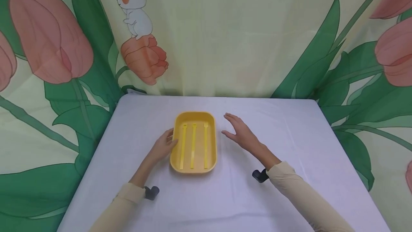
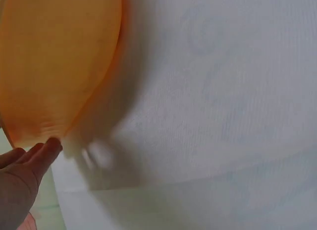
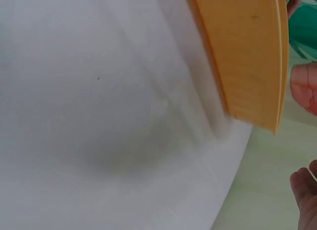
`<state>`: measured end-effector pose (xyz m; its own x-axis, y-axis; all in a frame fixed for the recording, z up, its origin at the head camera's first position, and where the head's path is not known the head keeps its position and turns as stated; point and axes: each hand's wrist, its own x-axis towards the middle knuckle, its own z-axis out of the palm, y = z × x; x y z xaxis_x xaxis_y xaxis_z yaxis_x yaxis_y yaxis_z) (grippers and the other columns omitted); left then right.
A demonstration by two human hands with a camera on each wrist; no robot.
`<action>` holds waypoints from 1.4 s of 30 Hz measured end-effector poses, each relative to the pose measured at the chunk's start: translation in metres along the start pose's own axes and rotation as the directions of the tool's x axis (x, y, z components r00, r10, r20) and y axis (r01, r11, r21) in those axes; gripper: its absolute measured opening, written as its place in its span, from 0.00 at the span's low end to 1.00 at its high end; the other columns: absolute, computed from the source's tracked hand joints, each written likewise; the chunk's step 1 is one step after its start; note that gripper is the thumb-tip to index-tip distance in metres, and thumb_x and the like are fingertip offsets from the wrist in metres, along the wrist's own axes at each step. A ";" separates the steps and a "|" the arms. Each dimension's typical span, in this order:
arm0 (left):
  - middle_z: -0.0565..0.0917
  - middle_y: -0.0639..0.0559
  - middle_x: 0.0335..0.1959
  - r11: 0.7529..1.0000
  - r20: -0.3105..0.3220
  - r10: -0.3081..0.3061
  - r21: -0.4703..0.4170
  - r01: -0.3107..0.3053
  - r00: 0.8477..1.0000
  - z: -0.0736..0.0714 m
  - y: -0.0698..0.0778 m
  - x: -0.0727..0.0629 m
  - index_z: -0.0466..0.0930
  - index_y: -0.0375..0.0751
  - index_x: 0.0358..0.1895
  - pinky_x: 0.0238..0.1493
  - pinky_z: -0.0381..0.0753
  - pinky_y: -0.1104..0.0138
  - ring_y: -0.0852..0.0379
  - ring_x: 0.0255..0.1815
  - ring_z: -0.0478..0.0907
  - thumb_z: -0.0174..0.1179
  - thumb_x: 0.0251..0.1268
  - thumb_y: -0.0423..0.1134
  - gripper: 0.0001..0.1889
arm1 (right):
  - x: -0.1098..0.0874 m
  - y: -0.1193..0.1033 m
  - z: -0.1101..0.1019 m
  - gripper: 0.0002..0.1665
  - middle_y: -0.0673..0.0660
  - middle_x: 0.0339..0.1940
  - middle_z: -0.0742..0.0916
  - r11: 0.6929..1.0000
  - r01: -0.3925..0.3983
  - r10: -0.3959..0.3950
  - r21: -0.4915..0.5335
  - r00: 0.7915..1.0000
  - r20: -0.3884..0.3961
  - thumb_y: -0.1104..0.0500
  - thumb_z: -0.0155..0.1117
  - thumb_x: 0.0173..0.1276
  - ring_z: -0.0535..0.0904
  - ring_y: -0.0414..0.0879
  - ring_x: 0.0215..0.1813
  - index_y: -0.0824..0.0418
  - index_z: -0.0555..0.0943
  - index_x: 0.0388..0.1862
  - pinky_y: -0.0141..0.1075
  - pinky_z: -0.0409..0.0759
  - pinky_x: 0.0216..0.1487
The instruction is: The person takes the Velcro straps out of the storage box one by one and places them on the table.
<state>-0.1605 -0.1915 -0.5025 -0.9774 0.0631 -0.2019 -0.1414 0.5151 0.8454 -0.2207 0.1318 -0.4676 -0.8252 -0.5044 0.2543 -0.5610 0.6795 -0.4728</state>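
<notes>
A yellow rectangular tray [image 1: 199, 146] with rounded corners lies near the middle of the table in the head view. Inside it, three thin yellow sticks [image 1: 193, 146] with slightly wider far ends are laid lengthwise, side by side. My left hand [image 1: 163, 146] grips the tray's left edge, thumb over the rim and fingers along the outer side. The left wrist view has those fingers [image 2: 47, 153] at one end of the tray's outer wall [image 2: 54, 66]. To the right of the tray, my right hand [image 1: 243, 135] is held apart from it, fingers extended and nothing in them.
A white cloth [image 1: 289, 128] covers the table. Behind it hangs a curtain [image 1: 225, 38] printed with tulips and a rabbit. Small black cameras are worn at the left wrist [image 1: 151, 192] and the right wrist [image 1: 260, 175].
</notes>
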 end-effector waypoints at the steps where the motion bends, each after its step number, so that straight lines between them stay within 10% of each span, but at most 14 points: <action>1: 0.62 0.36 0.68 1.000 -0.003 -0.010 -0.015 0.010 1.000 0.001 0.000 -0.001 0.53 0.38 0.72 0.62 0.68 0.52 0.40 0.66 0.63 0.52 0.70 0.42 0.31 | 0.003 -0.004 0.003 0.38 0.60 0.67 0.71 1.000 0.012 -0.013 0.010 1.000 0.007 0.53 0.68 0.62 0.65 0.53 0.67 0.65 0.66 0.67 0.47 0.68 0.64; 12: 0.69 0.36 0.64 0.993 -0.061 -0.067 -0.097 0.061 0.996 0.008 -0.003 0.001 0.59 0.34 0.69 0.60 0.71 0.54 0.43 0.63 0.68 0.49 0.71 0.40 0.27 | 0.038 -0.039 0.027 0.28 0.59 0.55 0.80 0.989 0.134 -0.143 0.059 0.970 0.196 0.57 0.67 0.63 0.74 0.50 0.58 0.63 0.74 0.61 0.41 0.74 0.58; 29: 0.73 0.34 0.60 0.973 -0.272 -0.120 -0.225 0.058 0.955 0.027 0.010 -0.007 0.66 0.28 0.63 0.61 0.70 0.58 0.43 0.63 0.68 0.48 0.69 0.31 0.21 | 0.091 -0.059 0.059 0.21 0.58 0.55 0.82 0.931 0.323 -0.364 0.168 0.790 0.494 0.63 0.64 0.65 0.75 0.50 0.59 0.65 0.77 0.57 0.41 0.71 0.62; 42: 0.73 0.35 0.60 0.967 -0.303 -0.117 -0.250 0.040 0.946 0.032 0.012 -0.009 0.66 0.29 0.63 0.61 0.71 0.55 0.43 0.62 0.69 0.46 0.69 0.31 0.21 | 0.109 -0.064 0.080 0.18 0.55 0.53 0.83 0.911 0.333 -0.411 0.241 0.709 0.574 0.68 0.60 0.66 0.76 0.47 0.57 0.63 0.79 0.55 0.36 0.72 0.61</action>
<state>-0.1486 -0.1584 -0.5062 -0.9553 -0.2602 -0.1401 -0.2151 0.2870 0.9335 -0.2696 -0.0094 -0.4775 -0.3166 -0.9422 -0.1096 -0.7707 0.3229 -0.5494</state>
